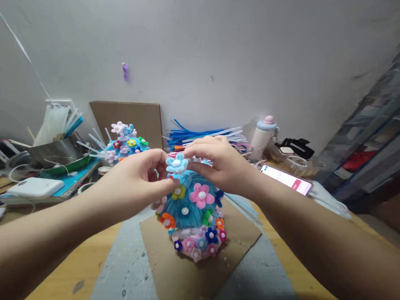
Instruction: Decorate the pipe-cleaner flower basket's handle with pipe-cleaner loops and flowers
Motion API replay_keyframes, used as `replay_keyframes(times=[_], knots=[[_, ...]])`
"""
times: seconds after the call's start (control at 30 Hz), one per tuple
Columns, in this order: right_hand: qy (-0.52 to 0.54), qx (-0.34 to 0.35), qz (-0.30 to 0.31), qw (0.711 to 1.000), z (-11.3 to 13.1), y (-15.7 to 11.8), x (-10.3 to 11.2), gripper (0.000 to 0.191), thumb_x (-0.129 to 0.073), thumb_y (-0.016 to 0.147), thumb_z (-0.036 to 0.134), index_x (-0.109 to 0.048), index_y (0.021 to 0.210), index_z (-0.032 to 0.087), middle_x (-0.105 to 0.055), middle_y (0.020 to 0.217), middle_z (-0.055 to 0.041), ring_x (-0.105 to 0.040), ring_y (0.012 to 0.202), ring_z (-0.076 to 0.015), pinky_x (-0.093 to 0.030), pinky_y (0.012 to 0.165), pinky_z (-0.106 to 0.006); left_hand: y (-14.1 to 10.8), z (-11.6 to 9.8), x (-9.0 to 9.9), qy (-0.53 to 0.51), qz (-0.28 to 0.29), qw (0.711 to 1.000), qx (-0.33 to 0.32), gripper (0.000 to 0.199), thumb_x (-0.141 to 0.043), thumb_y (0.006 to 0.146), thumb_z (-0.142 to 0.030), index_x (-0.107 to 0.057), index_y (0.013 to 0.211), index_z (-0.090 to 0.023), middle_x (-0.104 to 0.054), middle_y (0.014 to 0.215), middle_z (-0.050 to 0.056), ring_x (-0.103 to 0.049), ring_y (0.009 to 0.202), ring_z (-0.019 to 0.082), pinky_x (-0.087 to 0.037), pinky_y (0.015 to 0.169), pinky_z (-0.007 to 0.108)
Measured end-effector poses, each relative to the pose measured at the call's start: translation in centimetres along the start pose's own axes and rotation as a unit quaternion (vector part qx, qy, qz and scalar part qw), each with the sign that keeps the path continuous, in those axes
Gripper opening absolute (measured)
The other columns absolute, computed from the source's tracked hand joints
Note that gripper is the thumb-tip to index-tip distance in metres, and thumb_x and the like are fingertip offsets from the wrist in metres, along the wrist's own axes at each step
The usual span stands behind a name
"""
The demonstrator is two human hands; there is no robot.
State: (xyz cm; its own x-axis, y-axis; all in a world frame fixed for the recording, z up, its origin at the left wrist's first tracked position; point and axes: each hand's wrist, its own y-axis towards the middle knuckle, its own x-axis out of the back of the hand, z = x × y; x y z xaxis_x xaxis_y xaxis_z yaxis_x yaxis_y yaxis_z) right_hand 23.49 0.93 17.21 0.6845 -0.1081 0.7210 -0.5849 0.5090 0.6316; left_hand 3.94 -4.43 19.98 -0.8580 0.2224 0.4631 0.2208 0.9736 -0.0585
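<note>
A blue fuzzy pipe-cleaner house [191,217], covered with small colourful flowers, stands in front of me on a piece of cardboard [171,280]. At its top is a light blue flower [176,163] with a white centre. My left hand [137,182] is closed at the top from the left, thumb and fingers around the light blue flower. From the right, my right hand [218,164] pinches close behind that flower; a small pale bit shows at its fingertips, too hidden to name. A pink flower [202,195] sits on the front below the hands.
Behind to the left stands a similar flowered piece [127,143]. Blue and white pipe cleaners [202,136] lie at the back. A bottle [263,136] and a lit phone [286,179] are on the right. A metal pot [54,151] and white power bank [34,187] are on the left.
</note>
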Motion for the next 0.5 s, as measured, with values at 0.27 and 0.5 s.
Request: replay_keyframes(times=[0.27,0.5], knots=[[0.003,0.01,0.013,1.0,0.1,0.0,0.2,0.01,-0.063,0.087,0.02,-0.069,0.095,0.022,-0.07,0.104,-0.0037,-0.06,0.098,-0.0204,-0.032,0.088,-0.037,0.6,0.1,1.3,0.052,0.003,0.999,-0.013,0.029,-0.066,0.061,-0.032,-0.059,0.087,-0.022,-0.063,0.077,0.0,-0.06,0.072,0.02,-0.045,0.058,0.029],[0.031,-0.03,-0.024,0.999,1.4,-0.7,0.8,0.009,-0.063,0.083,0.012,-0.064,0.088,0.019,-0.068,0.093,-0.0027,-0.06,0.092,-0.0181,-0.038,0.085,-0.035,4.4,-0.7,0.7,-0.032,0.092,0.995,-0.022,0.014,-0.054,0.067,-0.032,-0.06,0.063,-0.02,-0.062,0.072,0.001,-0.053,0.069,0.016,-0.043,0.066,0.03]])
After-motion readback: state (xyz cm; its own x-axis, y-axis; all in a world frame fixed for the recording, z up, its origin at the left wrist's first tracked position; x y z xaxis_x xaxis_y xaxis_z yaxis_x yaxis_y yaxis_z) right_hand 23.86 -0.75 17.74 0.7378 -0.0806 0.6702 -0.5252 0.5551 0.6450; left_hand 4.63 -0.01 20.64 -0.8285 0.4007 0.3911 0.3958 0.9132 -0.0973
